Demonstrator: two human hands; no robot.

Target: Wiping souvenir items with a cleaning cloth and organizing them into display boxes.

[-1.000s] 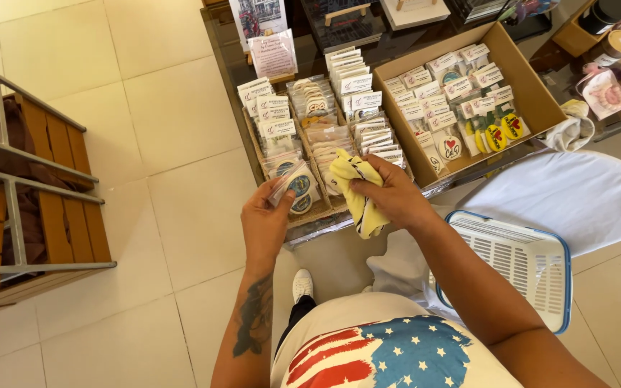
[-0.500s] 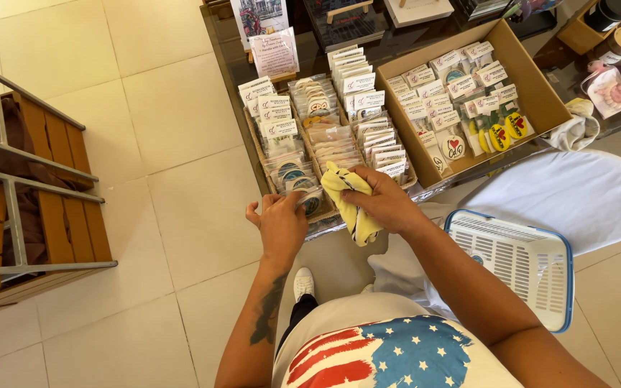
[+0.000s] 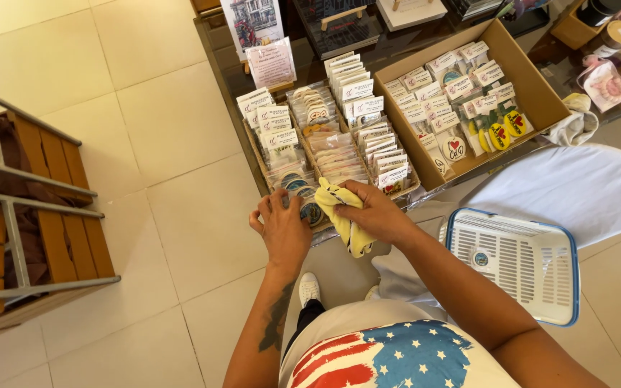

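My left hand (image 3: 282, 228) reaches to the near end of a flat tray (image 3: 255, 146) of small packaged round items, its fingers on a round packet (image 3: 311, 210) at the front row. My right hand (image 3: 375, 211) is closed around a crumpled yellow cloth (image 3: 342, 213) that hangs down past the tray's front edge. Rows of bagged items with white header cards (image 3: 359, 93) fill the tray.
A cardboard box (image 3: 533, 90) of more packaged items sits to the right on the dark table. A white-and-blue plastic basket (image 3: 515, 260) lies on a white-covered seat (image 3: 583, 190). A wooden and metal rack (image 3: 23, 215) stands left on the tiled floor.
My left hand has lowered from holding a round packet up in the air to the front row of the tray. The right hand with the cloth moved down toward the tray edge.
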